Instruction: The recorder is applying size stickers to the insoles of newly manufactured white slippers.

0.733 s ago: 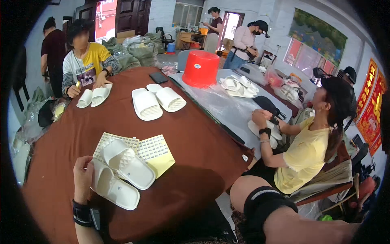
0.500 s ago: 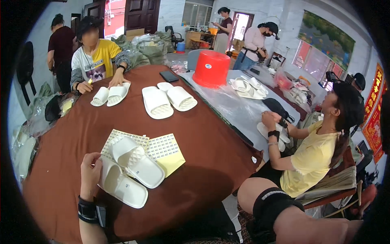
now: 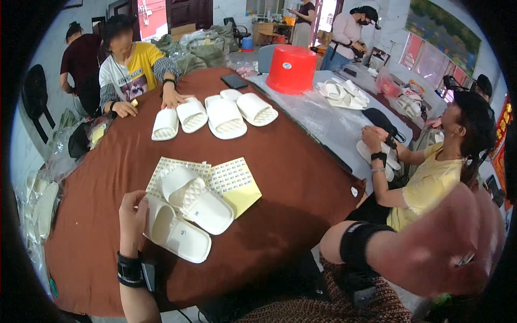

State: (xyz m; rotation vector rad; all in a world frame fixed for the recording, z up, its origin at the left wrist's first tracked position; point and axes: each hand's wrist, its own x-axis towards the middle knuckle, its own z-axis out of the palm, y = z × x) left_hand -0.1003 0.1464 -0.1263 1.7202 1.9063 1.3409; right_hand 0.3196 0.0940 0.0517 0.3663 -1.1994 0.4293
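Head view: left hand [image 3: 133, 215], fingers curled, beside the nearer of two white slippers [image 3: 189, 245], cannot tell whether gripping. Pair lies on brown cloth [image 3: 97, 231], partly over yellow sticker sheets [image 3: 237, 185]. Right hand [image 3: 449, 242] raised, blurred, grip unclear

Walls [image 3: 396, 27] were whitish. Dark panelled door [image 3: 191, 13] stood at back; bright doorway [image 3: 324, 17] farther right glowed with daylight. Right wall had window [image 3: 428, 62], landscape picture [image 3: 444, 35] hung above. Red banner [image 3: 504, 121] showed at right edge. Brown cloth covered near table [image 3: 296, 183]; pale table [image 3: 301, 116] ran alongside. Black chair [image 3: 35, 97] stood left, wooden desk [image 3: 266, 33] at back. Floor [image 3: 245, 55] looked light grey.
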